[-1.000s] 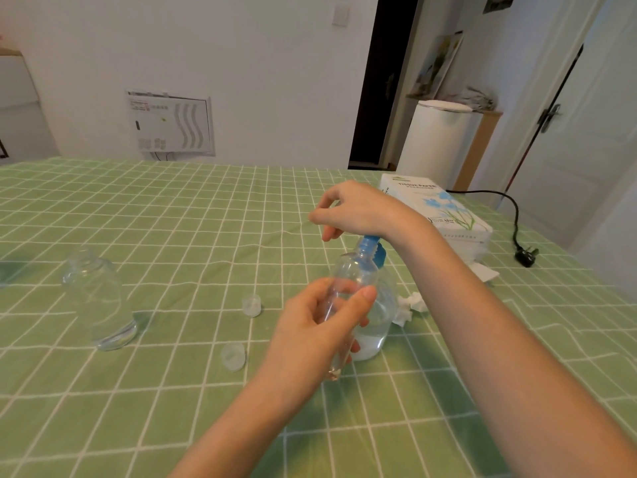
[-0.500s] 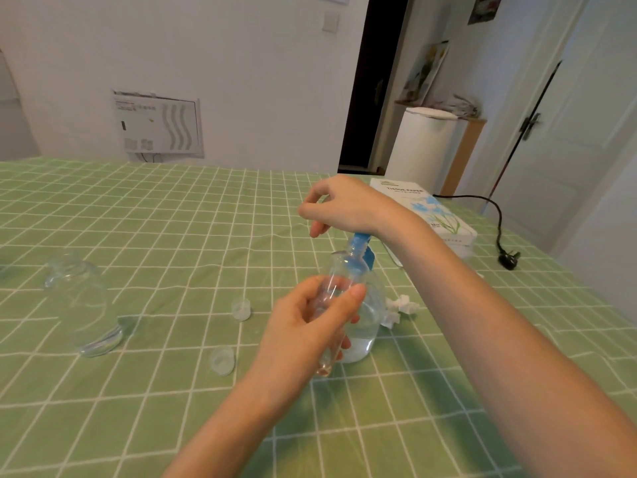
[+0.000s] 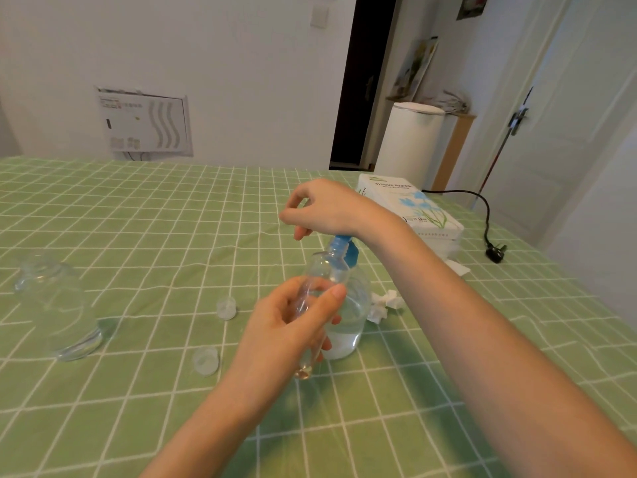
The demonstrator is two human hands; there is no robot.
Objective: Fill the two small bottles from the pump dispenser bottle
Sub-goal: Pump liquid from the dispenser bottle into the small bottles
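My left hand (image 3: 286,336) grips a small clear bottle (image 3: 325,270) and holds it tilted, its mouth up against the blue pump nozzle (image 3: 339,244). The pump dispenser bottle (image 3: 355,326) stands on the green checked tablecloth just behind it, with clear liquid low inside. My right hand (image 3: 327,208) rests on top of the pump head, fingers loosely curled over the far side and gripping nothing. A second clear bottle (image 3: 58,305) stands uncapped at the left of the table.
Two small clear caps (image 3: 226,308) (image 3: 205,361) lie between the left bottle and my hands. A crumpled tissue (image 3: 382,305) sits right of the pump bottle. A tissue box (image 3: 413,208) and a black power plug (image 3: 495,253) lie at the far right.
Both hands keep their places on the small bottle and the pump head. Only the view has shifted slightly.
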